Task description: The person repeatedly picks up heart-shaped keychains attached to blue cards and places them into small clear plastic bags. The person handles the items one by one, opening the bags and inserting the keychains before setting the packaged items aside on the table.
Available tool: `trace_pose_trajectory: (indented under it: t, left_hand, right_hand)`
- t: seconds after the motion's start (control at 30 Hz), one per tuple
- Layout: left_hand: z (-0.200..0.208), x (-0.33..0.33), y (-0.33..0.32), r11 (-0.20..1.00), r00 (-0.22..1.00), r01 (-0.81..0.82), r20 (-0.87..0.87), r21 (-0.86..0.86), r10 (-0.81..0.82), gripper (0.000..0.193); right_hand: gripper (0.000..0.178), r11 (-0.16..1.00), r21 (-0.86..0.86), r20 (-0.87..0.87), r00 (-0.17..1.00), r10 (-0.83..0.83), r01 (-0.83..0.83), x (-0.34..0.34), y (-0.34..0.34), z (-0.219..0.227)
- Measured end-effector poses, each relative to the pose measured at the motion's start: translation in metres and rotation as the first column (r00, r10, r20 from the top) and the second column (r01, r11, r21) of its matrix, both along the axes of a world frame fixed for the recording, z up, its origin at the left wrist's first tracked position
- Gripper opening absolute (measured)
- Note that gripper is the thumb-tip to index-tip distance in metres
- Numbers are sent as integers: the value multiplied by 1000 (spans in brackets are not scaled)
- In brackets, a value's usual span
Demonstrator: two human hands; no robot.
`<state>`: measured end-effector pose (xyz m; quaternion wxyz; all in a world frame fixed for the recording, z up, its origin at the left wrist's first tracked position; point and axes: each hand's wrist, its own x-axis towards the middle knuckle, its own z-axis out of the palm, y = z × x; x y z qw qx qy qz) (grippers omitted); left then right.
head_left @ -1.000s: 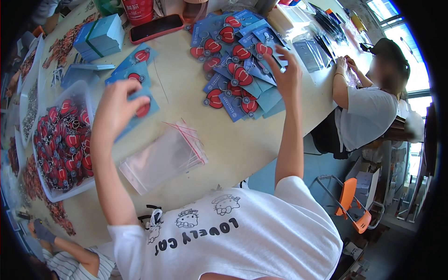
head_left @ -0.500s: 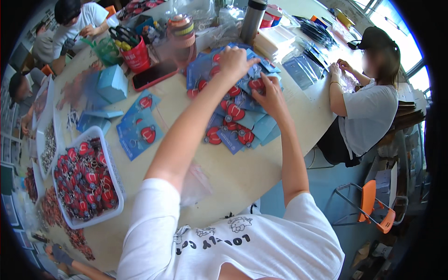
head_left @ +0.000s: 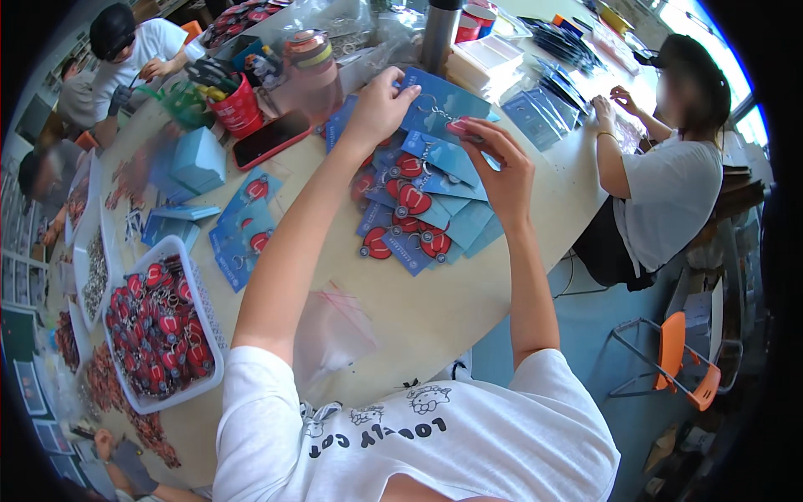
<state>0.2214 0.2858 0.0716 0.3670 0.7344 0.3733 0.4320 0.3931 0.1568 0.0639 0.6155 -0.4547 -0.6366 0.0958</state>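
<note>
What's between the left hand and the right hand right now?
In the head view, a blue card with a metal ring and a red charm: the left hand grips its edge, the right hand the charm.

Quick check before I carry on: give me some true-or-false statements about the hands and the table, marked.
1. The left hand grips a blue card at its left edge. True.
2. The right hand holds nothing. False: it holds a red charm.
3. The phone lies on the table. True.
4. The bin of red charms is right of the card pile. False: it is on the left.
</note>
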Motion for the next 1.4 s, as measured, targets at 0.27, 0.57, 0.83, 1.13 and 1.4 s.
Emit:
trace_pose_trajectory:
  t: [0.27,0.57,0.83,1.13,1.4]
  left_hand:
    - [24,-114,-118,994,910,-55,405,-92,87,13]
    - [17,-181,-254,913,882,-387,236,-131,408,25]
    - [-79,-181,-300,815,565,-534,-622,226,542,52]
    - [-85,-180,-298,776,686,-588,-369,226,627,29]
    - [-70,-202,-293,804,912,-389,-63,-450,406,11]
  right_hand:
    - [13,939,-235,-330,929,165,-250,-67,-19,10]
    - [38,648,-369,-649,684,333,-666,-153,-83,-20]
    - [18,738,-367,-647,726,235,-566,-122,-68,-46]
    - [19,731,-425,-552,792,259,-534,-105,-66,-58]
    - [23,670,-439,-551,769,325,-598,-101,-47,-51]
